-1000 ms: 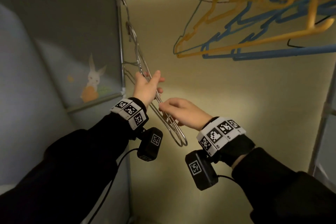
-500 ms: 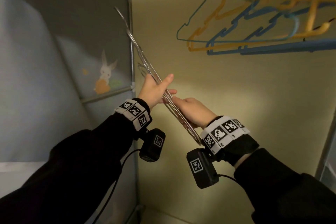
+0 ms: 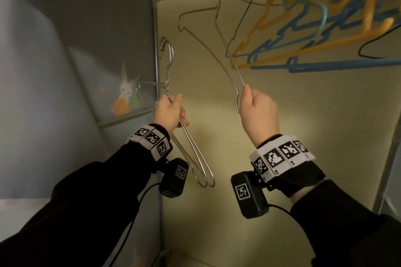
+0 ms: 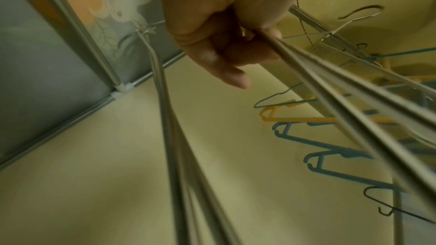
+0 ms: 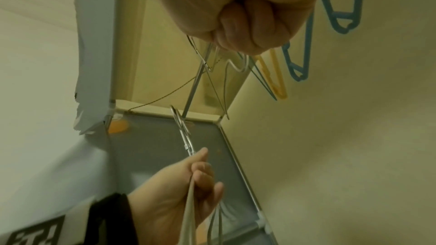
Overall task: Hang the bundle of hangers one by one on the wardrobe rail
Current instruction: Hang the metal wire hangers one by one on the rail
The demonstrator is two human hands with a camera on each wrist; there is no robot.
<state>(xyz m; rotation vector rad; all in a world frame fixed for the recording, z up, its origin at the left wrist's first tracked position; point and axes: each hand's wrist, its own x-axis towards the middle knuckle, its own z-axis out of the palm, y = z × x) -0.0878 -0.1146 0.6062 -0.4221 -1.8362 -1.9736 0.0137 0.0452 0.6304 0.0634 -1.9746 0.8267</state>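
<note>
My left hand (image 3: 171,112) grips a bundle of silver wire hangers (image 3: 166,84) just below their hooks, beside the wardrobe's left wall; their lower loops hang past my wrist. The wrist view shows the same hand (image 4: 224,25) curled round the wires (image 4: 330,90). My right hand (image 3: 258,106) is a fist round one corner of a single wire hanger (image 3: 221,34), held up apart from the bundle, with its hook near the wardrobe top. The rail (image 4: 313,23) runs under the top panel. From the right wrist view I see the fist (image 5: 243,16) and the bundle's hooks (image 5: 184,133).
Yellow and blue plastic hangers (image 3: 314,34) and a thin black one (image 3: 368,50) hang on the rail to the right of the raised hanger. A rabbit-print fabric wall (image 3: 125,91) and a metal post (image 3: 155,50) close off the left. A frame post (image 3: 388,158) stands at right.
My hands have come apart. The right hand has drawn one wire hanger off the bundle and raised it up and to the right; the left hand keeps the rest.
</note>
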